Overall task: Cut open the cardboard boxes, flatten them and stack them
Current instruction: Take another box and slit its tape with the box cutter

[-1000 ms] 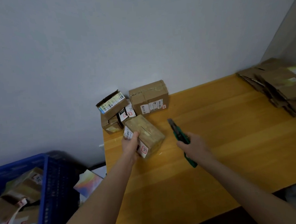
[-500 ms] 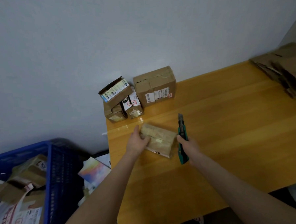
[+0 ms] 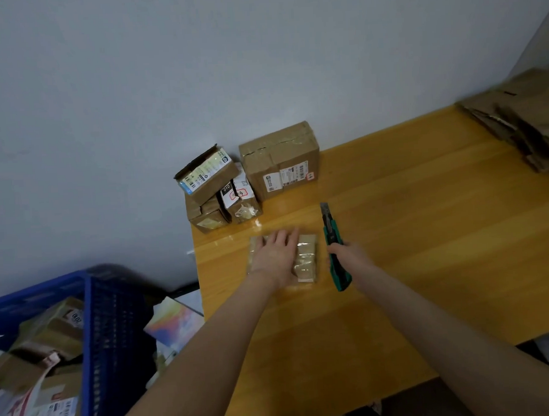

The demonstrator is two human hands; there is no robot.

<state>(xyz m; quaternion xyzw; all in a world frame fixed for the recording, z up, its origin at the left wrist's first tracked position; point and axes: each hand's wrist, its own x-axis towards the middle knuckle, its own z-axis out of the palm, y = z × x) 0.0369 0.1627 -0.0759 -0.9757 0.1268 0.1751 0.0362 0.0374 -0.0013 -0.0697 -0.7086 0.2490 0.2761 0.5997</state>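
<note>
Cardboard box (image 3: pixel 306 260), taped, on counter (image 3: pixel 427 231) | left grip (image 3: pixel 277 260) flat-fingered, pressing its top | right grip (image 3: pixel 349 256) curled round green knife (image 3: pixel 331 230) just beside box

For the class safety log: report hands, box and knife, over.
Left hand flat, pressing box onto table. Right hand grips knife, blade out, beside box. Nothing between knife and box.

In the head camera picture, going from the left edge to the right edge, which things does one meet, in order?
Blue crate → cluster of small boxes → left hand flat on the taped box → green utility knife in the right hand → stack of flattened cardboard.
</note>
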